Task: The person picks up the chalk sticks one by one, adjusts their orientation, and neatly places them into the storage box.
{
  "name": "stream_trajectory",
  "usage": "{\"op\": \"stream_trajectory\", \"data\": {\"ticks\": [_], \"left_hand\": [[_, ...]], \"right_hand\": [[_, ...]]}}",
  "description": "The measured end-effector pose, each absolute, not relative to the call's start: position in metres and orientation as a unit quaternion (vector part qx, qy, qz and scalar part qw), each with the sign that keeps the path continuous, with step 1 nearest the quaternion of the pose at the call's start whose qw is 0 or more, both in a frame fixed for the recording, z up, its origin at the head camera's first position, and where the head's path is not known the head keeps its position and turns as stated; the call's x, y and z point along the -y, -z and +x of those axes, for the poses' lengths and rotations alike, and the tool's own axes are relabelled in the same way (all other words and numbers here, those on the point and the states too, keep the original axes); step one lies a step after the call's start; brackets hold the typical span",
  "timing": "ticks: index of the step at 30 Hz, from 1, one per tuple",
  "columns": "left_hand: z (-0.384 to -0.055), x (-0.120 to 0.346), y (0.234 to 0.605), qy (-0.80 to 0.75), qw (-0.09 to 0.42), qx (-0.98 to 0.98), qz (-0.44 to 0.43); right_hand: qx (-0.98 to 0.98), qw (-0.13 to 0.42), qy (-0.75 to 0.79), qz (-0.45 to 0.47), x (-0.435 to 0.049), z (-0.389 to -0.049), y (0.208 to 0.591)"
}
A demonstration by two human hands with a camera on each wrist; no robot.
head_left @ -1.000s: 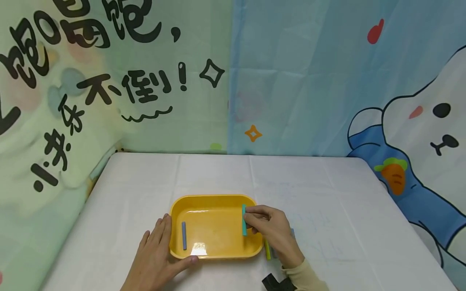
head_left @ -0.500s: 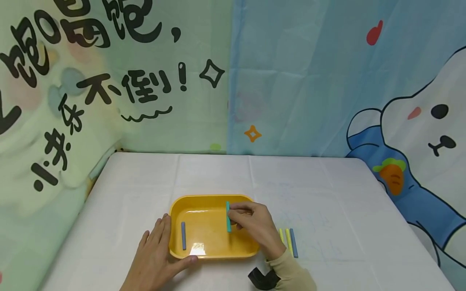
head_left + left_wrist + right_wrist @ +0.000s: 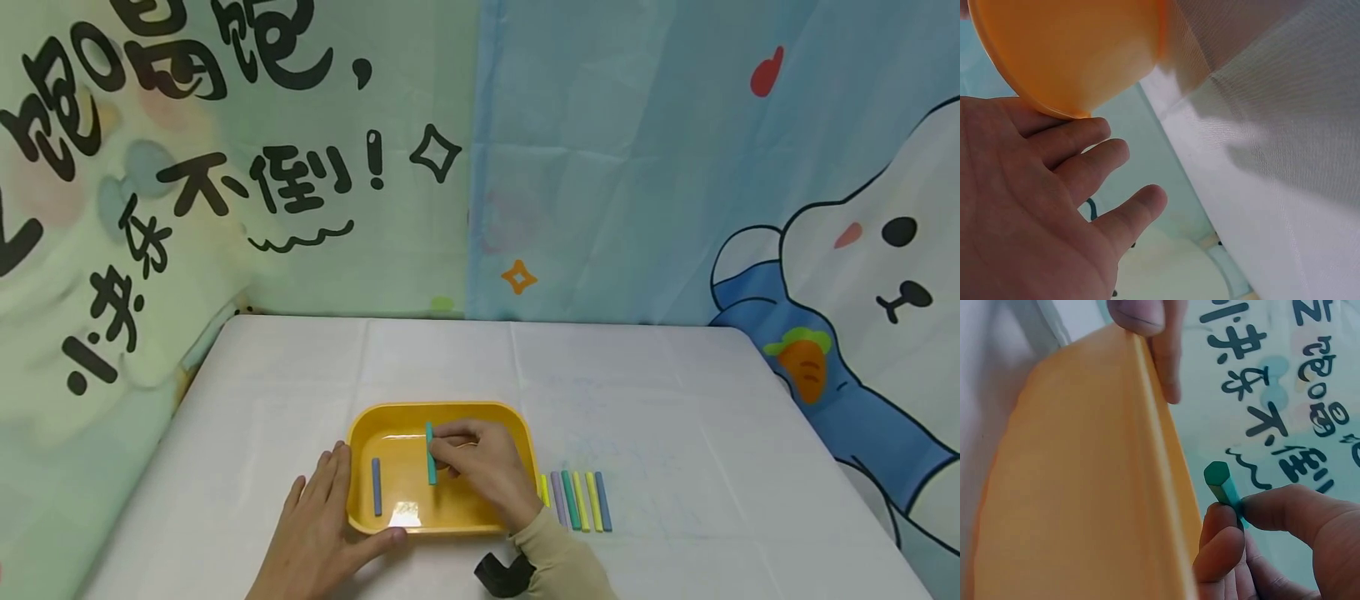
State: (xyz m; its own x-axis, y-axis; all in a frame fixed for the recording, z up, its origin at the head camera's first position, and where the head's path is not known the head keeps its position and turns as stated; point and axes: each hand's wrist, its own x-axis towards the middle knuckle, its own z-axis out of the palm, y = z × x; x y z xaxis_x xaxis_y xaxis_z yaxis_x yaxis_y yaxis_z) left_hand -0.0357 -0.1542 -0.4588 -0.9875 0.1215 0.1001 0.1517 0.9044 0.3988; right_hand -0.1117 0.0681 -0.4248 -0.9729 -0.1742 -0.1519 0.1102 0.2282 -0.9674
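Observation:
A yellow tray lies on the white-covered table. My right hand is over its middle and pinches a slim teal stick between thumb and fingers. In the right wrist view the teal stick shows a flat six-sided end, like a crayon, beyond the tray's wall. A blue stick lies inside the tray near its left end. My left hand rests against the tray's left side, its thumb along the front rim. In the left wrist view the left hand's fingers are extended at the rim.
To the right of the tray, several sticks stand in a row, among them a purple stick, a green stick and a blue stick. A black band is at the right wrist. Printed curtains hang behind the table.
My right hand has carried the teal stick leftward, from the tray's right end to over its middle. More of the stick row now shows. The left hand has stayed at the tray.

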Motion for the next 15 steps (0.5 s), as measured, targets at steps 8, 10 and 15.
{"op": "stream_trajectory", "data": {"ticks": [8,10,15], "left_hand": [[-0.035,0.154,0.457,0.206,0.029,0.976,-0.069],[-0.035,0.154,0.457,0.206,0.026,0.976,-0.068],[-0.036,0.154,0.456,0.205,0.017,0.977,-0.064]], "right_hand": [[-0.781,0.135,0.610,-0.023,-0.049,-0.116,0.432],[-0.788,0.138,0.600,-0.022,-0.044,-0.119,0.434],[-0.811,0.148,0.566,-0.014,-0.031,-0.123,0.435]]}}
